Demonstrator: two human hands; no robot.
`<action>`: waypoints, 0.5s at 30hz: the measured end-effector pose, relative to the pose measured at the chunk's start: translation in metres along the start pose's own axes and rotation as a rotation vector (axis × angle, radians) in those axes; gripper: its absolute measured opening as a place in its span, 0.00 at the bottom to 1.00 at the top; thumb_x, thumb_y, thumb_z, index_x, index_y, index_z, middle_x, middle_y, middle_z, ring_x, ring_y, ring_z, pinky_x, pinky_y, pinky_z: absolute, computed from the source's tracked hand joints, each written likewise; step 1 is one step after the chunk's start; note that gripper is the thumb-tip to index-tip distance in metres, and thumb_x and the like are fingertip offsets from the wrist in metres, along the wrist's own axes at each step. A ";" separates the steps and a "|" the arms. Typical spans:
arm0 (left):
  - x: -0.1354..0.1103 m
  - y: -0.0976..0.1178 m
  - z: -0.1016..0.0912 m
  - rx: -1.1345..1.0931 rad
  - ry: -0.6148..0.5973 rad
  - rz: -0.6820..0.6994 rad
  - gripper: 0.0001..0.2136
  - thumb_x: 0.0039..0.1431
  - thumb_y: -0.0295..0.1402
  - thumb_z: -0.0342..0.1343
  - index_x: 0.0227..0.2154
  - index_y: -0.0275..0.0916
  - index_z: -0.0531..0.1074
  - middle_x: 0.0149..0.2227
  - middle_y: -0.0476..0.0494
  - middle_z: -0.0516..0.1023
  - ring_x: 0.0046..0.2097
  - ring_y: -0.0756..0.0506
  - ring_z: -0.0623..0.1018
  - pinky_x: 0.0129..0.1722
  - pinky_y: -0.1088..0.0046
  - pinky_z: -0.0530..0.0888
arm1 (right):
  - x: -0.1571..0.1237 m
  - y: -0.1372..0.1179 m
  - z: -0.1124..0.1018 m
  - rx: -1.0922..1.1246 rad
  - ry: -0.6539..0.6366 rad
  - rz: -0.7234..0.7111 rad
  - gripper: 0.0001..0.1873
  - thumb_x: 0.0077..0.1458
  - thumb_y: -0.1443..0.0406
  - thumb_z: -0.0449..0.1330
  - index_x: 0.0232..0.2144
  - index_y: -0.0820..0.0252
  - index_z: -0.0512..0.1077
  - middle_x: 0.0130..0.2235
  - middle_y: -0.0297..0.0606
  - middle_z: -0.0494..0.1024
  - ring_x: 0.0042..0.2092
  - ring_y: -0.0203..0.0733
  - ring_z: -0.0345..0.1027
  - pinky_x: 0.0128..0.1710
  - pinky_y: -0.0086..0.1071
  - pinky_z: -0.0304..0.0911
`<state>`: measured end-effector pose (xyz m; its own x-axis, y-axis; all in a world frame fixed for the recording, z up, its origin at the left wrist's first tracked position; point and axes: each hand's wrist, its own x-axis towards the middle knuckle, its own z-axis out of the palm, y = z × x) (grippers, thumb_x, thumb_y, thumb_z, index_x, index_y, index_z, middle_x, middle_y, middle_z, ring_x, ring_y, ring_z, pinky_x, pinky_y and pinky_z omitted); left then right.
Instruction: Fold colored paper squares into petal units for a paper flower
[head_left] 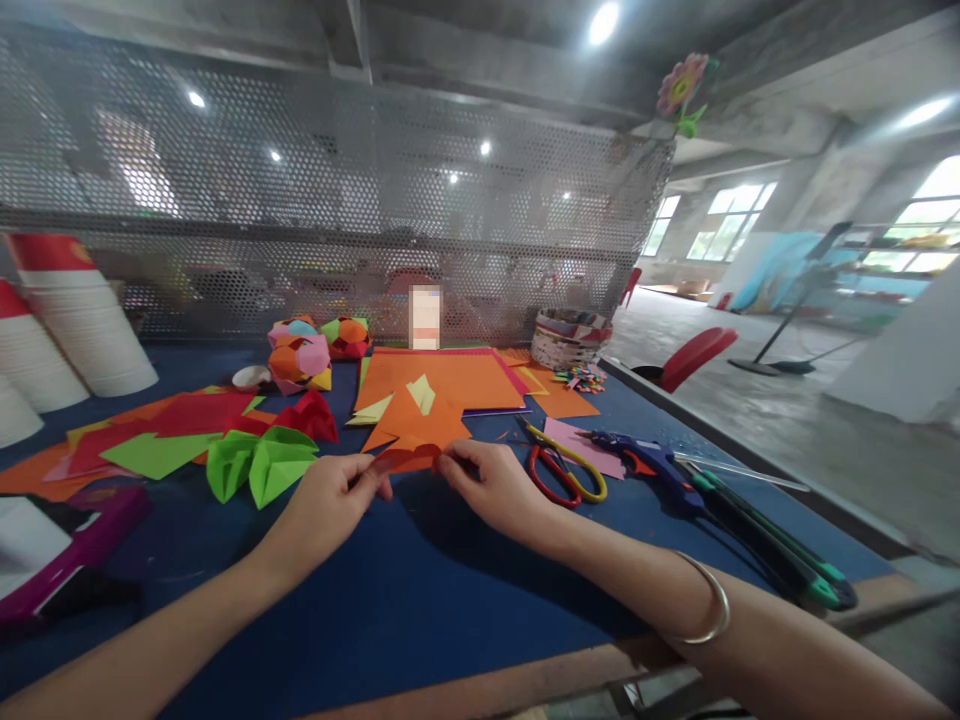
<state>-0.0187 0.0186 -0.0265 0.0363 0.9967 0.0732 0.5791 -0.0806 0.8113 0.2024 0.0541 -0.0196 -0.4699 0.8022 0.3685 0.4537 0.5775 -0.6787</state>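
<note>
Between my two hands is an orange piece of paper [409,459], held a little above the blue tabletop. My left hand [339,497] pinches its left end between thumb and fingers. At the opposite end, my right hand [484,484] is closed on the paper's edge. Just behind lie orange sheets [442,378] in a stack, with pale yellow scraps [421,394] on top. Green folded paper pieces [262,463] and a red folded piece [311,415] sit left of my left hand. Scissors with red and yellow handles [568,470] rest to the right of my right hand.
A blue glue gun [660,462] and a green-and-black tool [772,540] lie at the right. A woven basket [571,338] stands at the back. Paper balls [298,358], loose coloured sheets [161,453], stacked cups [90,320] and a purple object [75,555] occupy the left.
</note>
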 end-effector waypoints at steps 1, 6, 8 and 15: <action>0.000 0.001 0.000 0.017 -0.003 -0.002 0.16 0.66 0.45 0.56 0.41 0.35 0.73 0.37 0.48 0.76 0.35 0.50 0.77 0.34 0.71 0.77 | 0.001 0.000 0.000 -0.003 0.007 0.006 0.13 0.64 0.65 0.54 0.28 0.61 0.74 0.25 0.32 0.73 0.28 0.35 0.62 0.30 0.28 0.54; -0.004 0.007 0.001 0.093 -0.017 -0.014 0.15 0.66 0.45 0.56 0.39 0.35 0.73 0.35 0.49 0.76 0.34 0.51 0.76 0.35 0.71 0.77 | 0.002 0.002 0.000 -0.018 0.026 0.034 0.13 0.63 0.65 0.56 0.27 0.61 0.74 0.24 0.31 0.73 0.27 0.34 0.61 0.29 0.28 0.53; -0.005 0.009 0.001 0.097 -0.012 -0.021 0.16 0.65 0.45 0.56 0.37 0.35 0.73 0.33 0.50 0.76 0.33 0.51 0.76 0.34 0.72 0.76 | 0.002 0.002 0.001 -0.022 0.024 0.042 0.13 0.63 0.65 0.56 0.27 0.61 0.74 0.24 0.31 0.73 0.26 0.34 0.61 0.29 0.28 0.53; 0.010 -0.004 -0.011 -0.084 0.134 -0.130 0.16 0.66 0.44 0.56 0.45 0.36 0.72 0.42 0.45 0.77 0.40 0.48 0.78 0.40 0.67 0.78 | 0.002 0.003 0.000 -0.023 0.006 0.052 0.13 0.64 0.63 0.56 0.28 0.61 0.74 0.26 0.32 0.74 0.27 0.34 0.61 0.29 0.28 0.53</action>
<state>-0.0290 0.0286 -0.0225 -0.1464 0.9885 0.0371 0.5013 0.0418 0.8642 0.2025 0.0579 -0.0211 -0.4401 0.8323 0.3369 0.4950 0.5380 -0.6823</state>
